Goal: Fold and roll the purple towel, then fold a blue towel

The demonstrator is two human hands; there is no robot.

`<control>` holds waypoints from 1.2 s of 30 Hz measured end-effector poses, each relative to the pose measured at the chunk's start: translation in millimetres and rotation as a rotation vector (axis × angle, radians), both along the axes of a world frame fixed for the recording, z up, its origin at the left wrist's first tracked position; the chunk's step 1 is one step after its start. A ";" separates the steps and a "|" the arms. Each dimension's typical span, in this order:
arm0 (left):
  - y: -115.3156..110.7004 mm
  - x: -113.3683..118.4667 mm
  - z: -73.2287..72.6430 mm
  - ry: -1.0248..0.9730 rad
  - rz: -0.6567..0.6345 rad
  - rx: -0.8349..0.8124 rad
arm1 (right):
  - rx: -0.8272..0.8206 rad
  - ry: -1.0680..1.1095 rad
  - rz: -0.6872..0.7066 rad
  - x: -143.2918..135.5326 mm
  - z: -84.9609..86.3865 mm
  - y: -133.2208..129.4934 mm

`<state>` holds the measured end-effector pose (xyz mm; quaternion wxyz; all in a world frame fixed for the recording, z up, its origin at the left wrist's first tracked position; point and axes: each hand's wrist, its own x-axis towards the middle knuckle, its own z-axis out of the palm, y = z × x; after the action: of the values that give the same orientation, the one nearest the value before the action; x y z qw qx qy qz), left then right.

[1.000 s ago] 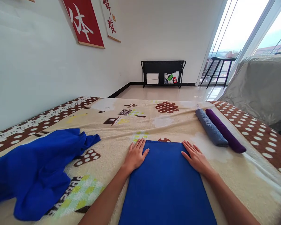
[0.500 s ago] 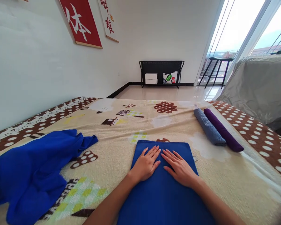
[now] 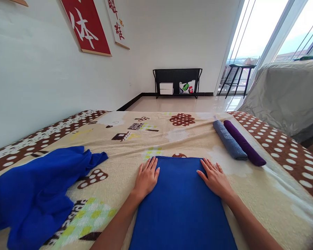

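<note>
A blue cloth (image 3: 181, 205) lies flat and smooth on the patterned blanket (image 3: 125, 149) in front of me. My left hand (image 3: 146, 176) rests palm down over its far left corner, fingers stretched out. On the far right corner lies my right hand (image 3: 215, 177), also palm down with its fingers spread. Neither hand grips anything. A second blue cloth (image 3: 39, 191) is crumpled at the left. Toward the right, a rolled grey-blue towel (image 3: 230, 140) and a rolled purple towel (image 3: 243, 143) lie side by side.
Brown dotted borders (image 3: 284, 149) edge the blanket. Beyond the bed stand a black rack (image 3: 177, 74) with white boxes, a black stool (image 3: 236, 80) by the window, and a bulky thing under a grey cover (image 3: 289, 93) at the right.
My hands have moved apart, from the middle of the flat blue cloth out to its far left and right corners. The view has shifted slightly.
</note>
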<state>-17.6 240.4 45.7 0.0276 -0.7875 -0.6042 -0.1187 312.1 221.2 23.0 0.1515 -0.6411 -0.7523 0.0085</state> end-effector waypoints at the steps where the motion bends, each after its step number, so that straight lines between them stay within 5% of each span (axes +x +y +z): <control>1: -0.1 1.3 2.2 0.001 0.006 0.009 | 0.008 -0.002 -0.019 -0.3 0.7 -0.7; 5: -2.0 18.3 15.1 0.018 -0.184 0.023 | 0.060 0.004 -0.027 -16.6 7.0 0.2; 8: -4.2 38.3 19.6 0.030 -0.461 -0.058 | 0.052 0.037 0.214 -39.1 11.1 2.9; 10: -4.0 47.6 17.0 0.033 -0.528 -0.117 | 0.014 0.042 0.336 -49.6 10.9 5.0; 17: 11.1 39.5 -3.8 -0.009 -0.214 -0.095 | -0.013 0.035 0.134 -41.2 -2.0 16.8; 21: 8.1 33.9 4.6 0.011 -0.186 -0.084 | 0.007 0.030 0.030 -36.7 1.0 16.7; 26: -52.8 39.9 17.9 0.098 -0.350 -0.087 | 0.028 0.008 0.196 -42.3 14.1 -31.4; 31: -138.6 48.3 -17.1 0.244 -0.613 0.310 | 0.240 -0.141 0.531 -56.9 1.8 -114.0; 33: -161.4 44.2 -31.4 0.280 -0.594 0.504 | 0.449 -0.222 0.551 -56.5 -5.9 -139.2; 36: -183.6 26.5 -47.0 0.282 -0.473 0.585 | 0.641 -0.324 0.535 -45.0 -20.1 -167.9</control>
<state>9.0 56.8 -1.3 0.3052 -0.8723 -0.3373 -0.1794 267.1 53.2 2.9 0.2150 -0.3378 -0.8703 -0.2867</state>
